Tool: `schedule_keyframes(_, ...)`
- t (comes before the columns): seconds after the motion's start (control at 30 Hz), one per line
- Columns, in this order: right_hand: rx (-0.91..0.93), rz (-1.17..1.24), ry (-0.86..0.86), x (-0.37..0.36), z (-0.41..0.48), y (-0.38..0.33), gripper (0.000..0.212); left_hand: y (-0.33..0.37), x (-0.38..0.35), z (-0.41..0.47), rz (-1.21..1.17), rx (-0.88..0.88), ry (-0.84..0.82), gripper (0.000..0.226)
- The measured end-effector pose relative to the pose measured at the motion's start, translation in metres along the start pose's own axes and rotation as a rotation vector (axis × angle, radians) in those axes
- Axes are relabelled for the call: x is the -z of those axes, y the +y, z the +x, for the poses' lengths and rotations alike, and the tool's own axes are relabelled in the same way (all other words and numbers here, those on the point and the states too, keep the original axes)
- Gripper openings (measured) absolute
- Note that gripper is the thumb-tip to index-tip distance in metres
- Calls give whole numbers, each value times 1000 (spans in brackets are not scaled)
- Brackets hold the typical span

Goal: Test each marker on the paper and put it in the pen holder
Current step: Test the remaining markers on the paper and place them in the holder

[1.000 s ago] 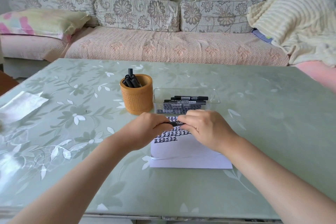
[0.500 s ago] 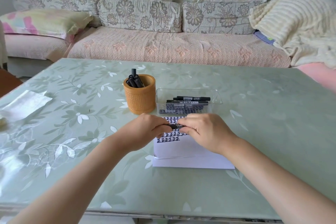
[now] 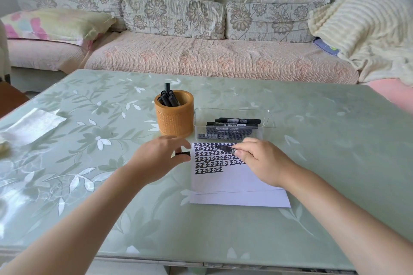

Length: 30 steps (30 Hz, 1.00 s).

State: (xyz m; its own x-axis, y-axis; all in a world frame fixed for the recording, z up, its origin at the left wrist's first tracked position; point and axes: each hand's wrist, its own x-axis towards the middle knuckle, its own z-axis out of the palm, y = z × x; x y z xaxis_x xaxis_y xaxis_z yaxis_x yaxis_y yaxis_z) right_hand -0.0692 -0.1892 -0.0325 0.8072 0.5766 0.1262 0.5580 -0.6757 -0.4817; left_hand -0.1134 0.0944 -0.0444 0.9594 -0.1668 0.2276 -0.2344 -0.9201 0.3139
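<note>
The right hand [image 3: 261,163] pinched a slim black marker [image 3: 228,149], tip low over the written-on white paper sheet [image 3: 234,185] at the tabletop's [image 3: 312,163] centre. The left hand [image 3: 156,158] pinched a small black cap [image 3: 182,154]. The test stroke would best land lightly in the blank space below.

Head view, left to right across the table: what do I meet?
Behind the hands: clear plastic sheet → pen holder → clear tray of markers. Nearer: left hand pinching a cap → right hand holding the marker.
</note>
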Motion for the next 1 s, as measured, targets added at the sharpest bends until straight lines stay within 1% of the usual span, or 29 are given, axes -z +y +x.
schedule_keyframes(0.07, -12, 8, 9, -1, 1, -2, 34, -2, -2, -2, 20, 49, -16, 12)
schedule_keyframes(0.17, -27, 96, 6, -2, -1, -9, 49, -8, -8, -6, 26, 66, 4, 11)
schedule_keyframes(0.2, -20, 127, 11, -2, -3, -11, 49, -10, -10, -7, 17, 62, 18, 11)
schedule_keyframes(0.3, 41, 140, 42, -3, -3, -13, 32, -12, -19, -9, -14, 59, 37, 14)
schedule_keyframes(0.33, 50, 141, 46, -5, -3, -12, 30, -11, -21, -10, -20, 59, 37, 16)
schedule_keyframes(0.4, 45, 173, 42, -7, -2, -12, 38, -8, -25, -10, -3, 50, 50, 22)
schedule_keyframes(0.47, 50, 200, 48, -8, -2, -12, 52, -4, -25, -10, 32, 38, 99, 31)
schedule_keyframes(0.53, 61, 191, 58, -9, -1, -12, 66, 3, -22, -10, 23, -27, 172, 37)
schedule_keyframes(0.57, 52, 208, 60, -9, -1, -12, 66, 8, -21, -11, -7, -86, 200, 35)
schedule_keyframes(0.63, 24, 303, 72, -11, -2, -12, 55, 21, -20, -13, -75, -220, 214, 24)
schedule_keyframes(0.7, -17, 434, 104, -13, -4, -14, 31, 36, -23, -18, -116, -328, 190, 17)
schedule_keyframes(0.77, -55, 557, 164, -15, -5, -15, 9, 46, -30, -24, -140, -381, 149, 17)
schedule_keyframes(0.8, -70, 601, 192, -16, -5, -16, 6, 49, -34, -27, -142, -395, 135, 18)
schedule_keyframes(0.83, -85, 653, 205, -17, -5, -15, 8, 52, -38, -29, -134, -407, 124, 17)
schedule_keyframes(0.93, -160, 826, 174, -20, -6, -13, 14, 54, -48, -35, -82, -434, 96, 15)
schedule_keyframes(1.0, -222, 809, 170, -25, -7, -10, 13, 54, -51, -37, -63, -413, 80, 17)
